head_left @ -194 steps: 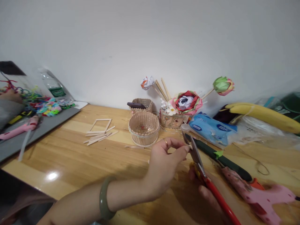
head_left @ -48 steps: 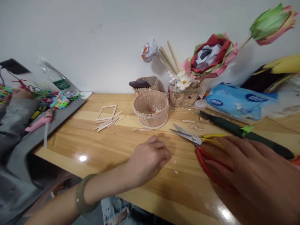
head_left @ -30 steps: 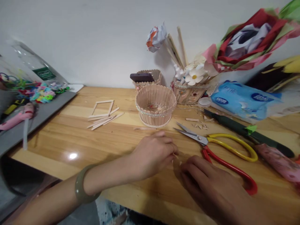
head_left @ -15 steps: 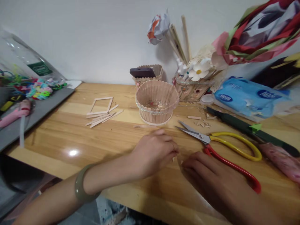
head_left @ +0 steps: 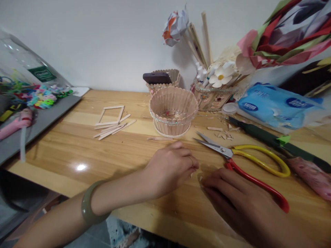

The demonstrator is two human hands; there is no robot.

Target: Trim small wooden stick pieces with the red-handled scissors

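My left hand (head_left: pixel 172 167), with a green bangle (head_left: pixel 89 203) at the wrist, is closed low over the table in front of the round stick basket (head_left: pixel 173 112). A small pale bit shows at its fingertips; what it grips is too small to name. My right hand (head_left: pixel 227 187) lies just to the right, fingers pressed together, with another tiny pale piece at the tips. Beside it are scissors (head_left: pixel 224 151) with yellow and red handles, their blades slightly apart. One thin stick (head_left: pixel 160 138) lies before the basket.
Loose sticks (head_left: pixel 113 129) and a stick square (head_left: pixel 110 107) lie at left. A pink glue gun (head_left: pixel 19 124) rests on a grey board (head_left: pixel 46 124). Behind stand a phone (head_left: pixel 156 78) and flower holder (head_left: pixel 212 94); at right are a blue packet (head_left: pixel 276 105) and dark green tool (head_left: pixel 269 137).
Both hands stay almost in place, closed near the table. The whole view has shifted very slightly.
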